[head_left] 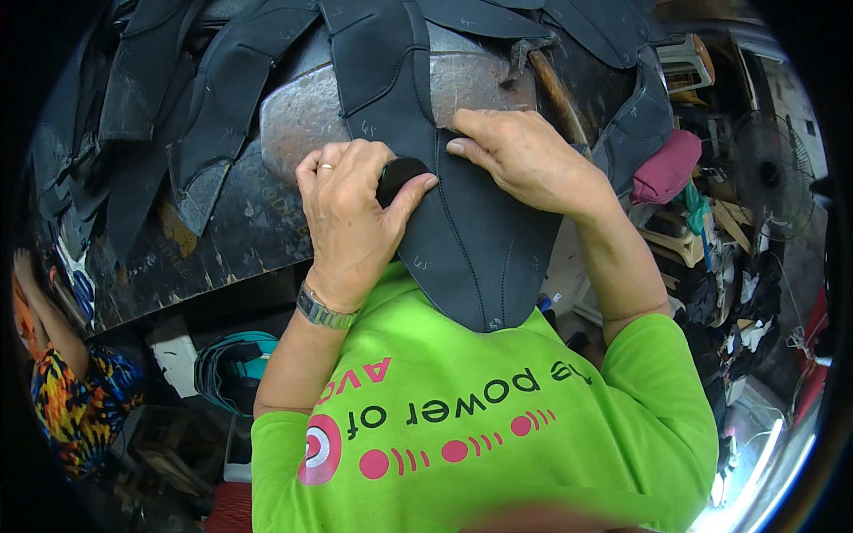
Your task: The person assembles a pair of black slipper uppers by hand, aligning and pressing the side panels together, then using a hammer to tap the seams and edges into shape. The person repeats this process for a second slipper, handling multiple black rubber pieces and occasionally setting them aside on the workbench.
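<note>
Two bare hands are on one long black leathery piece [493,235], which runs from 12 o'clock down to about 5, over the table edge [191,306] with its tip against the green shirt [533,417].

Left hand [348,191], around 10 to 11 o'clock: fingers curled round a dark rounded lump [404,176], thumb tip landing right by the stitched seam [455,227]. Can't tell if that lump is a tool or just a bit folded over. Right hand [524,155], around 1 to 2: thumb and forefinger look to be pinching the material just beside that same seam, other fingers tucked in.

Tips for working a seam like this, for what it's worth: keep the right pinch close to the stitching so the sheet doesn't skew, press with the left thumb along the line rather than across it, and go in short stretches. I'd slide the piece up so the bit under pressure sits on the worn brown slab [298,124] at 11, not hanging off the edge. Also watch the hammer [555,84] at 1 and the heap of similar pieces [227,80] at 10, easy to snag on.
</note>
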`<action>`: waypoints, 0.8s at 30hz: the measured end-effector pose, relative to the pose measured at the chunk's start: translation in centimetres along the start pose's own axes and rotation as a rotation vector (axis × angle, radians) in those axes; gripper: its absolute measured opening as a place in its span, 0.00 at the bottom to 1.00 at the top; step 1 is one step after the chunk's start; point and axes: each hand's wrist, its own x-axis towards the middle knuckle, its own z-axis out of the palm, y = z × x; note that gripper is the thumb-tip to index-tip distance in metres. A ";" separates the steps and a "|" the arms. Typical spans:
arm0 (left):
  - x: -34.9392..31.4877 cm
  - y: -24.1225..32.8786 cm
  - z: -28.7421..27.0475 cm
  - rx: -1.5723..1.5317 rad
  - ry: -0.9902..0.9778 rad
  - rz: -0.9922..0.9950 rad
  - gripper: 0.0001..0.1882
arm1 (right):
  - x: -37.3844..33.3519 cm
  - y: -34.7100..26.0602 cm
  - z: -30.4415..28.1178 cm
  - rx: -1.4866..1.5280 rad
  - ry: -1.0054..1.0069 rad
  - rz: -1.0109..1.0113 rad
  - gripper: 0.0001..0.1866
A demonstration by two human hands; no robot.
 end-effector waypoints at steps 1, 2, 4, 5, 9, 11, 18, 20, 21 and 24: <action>0.0 0.0 0.0 0.002 0.002 0.004 0.19 | 0.0 0.0 0.0 0.011 -0.001 -0.006 0.13; 0.0 0.0 0.0 0.003 0.003 0.009 0.19 | 0.0 0.1 0.0 0.022 -0.002 -0.011 0.12; 0.0 0.0 -0.1 0.010 -0.012 0.002 0.19 | 0.1 0.2 -0.1 0.025 -0.006 -0.021 0.12; 0.0 -0.1 -0.1 0.013 -0.018 -0.002 0.19 | 0.1 0.2 -0.1 0.019 -0.008 -0.027 0.12; 0.0 -0.2 -0.1 0.011 -0.020 -0.003 0.19 | 0.1 0.5 -0.3 0.009 -0.030 -0.063 0.12; 0.0 -0.2 -0.1 0.015 -0.016 0.009 0.19 | 0.0 0.6 -0.5 0.096 -0.058 -0.011 0.12; -0.1 -0.4 0.0 -0.008 -0.007 0.014 0.19 | 0.2 0.5 -1.2 0.154 -0.115 0.047 0.14; -0.1 -0.4 -0.1 -0.005 -0.015 0.020 0.19 | 0.5 0.4 -1.2 0.087 -0.133 0.061 0.14; -0.1 -0.4 0.0 -0.006 -0.017 0.017 0.19 | 0.6 0.3 -1.2 0.055 -0.138 0.054 0.15; -0.1 -0.5 0.0 -0.011 -0.019 0.014 0.19 | 1.0 0.1 -1.1 -0.019 -0.178 0.095 0.15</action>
